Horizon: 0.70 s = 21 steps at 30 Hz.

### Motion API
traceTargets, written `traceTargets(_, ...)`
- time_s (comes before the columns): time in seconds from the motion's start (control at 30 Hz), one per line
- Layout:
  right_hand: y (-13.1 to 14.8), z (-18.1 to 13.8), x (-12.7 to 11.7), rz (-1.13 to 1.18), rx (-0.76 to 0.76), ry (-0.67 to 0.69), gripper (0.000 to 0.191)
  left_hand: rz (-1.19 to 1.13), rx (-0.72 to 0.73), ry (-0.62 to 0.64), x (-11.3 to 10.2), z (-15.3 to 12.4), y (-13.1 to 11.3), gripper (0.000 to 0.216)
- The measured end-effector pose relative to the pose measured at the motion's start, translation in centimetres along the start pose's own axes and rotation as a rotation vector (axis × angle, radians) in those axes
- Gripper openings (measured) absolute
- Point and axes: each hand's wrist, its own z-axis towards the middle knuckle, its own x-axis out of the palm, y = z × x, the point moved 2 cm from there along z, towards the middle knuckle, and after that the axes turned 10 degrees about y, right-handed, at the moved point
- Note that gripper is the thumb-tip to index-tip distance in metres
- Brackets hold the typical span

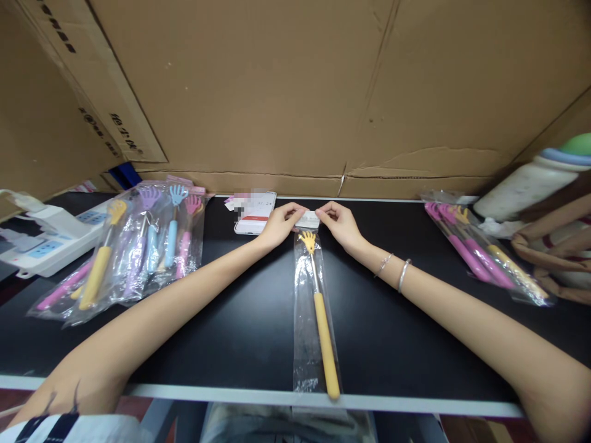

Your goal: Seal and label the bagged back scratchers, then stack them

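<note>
A yellow back scratcher [327,344] with a hand-shaped head lies in a clear plastic bag [305,332] on the black table, its handle end reaching the front edge. At the bag's top end is a small white label [309,218]. My left hand [279,224] pinches the label's left end between thumb and fingers. Closed the same way, my right hand [340,225] is at the right end of it. Whether the fingers also grip the bag's top edge is hidden.
Several bagged back scratchers [150,246] lie at the left, more bagged ones [484,252] at the right. A phone [252,215] rests behind my left hand. A white power strip [55,240] is far left; a bottle [526,184] stands far right. Cardboard walls [295,92] rise behind.
</note>
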Motion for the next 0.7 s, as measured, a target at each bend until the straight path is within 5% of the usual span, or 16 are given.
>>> traceTargets(0.7,0.33,0.04,-0.14,0.002,-0.042,-0.033,0.026,0.035,0.033,-0.008,-0.11,-0.03,0.02,0.023)
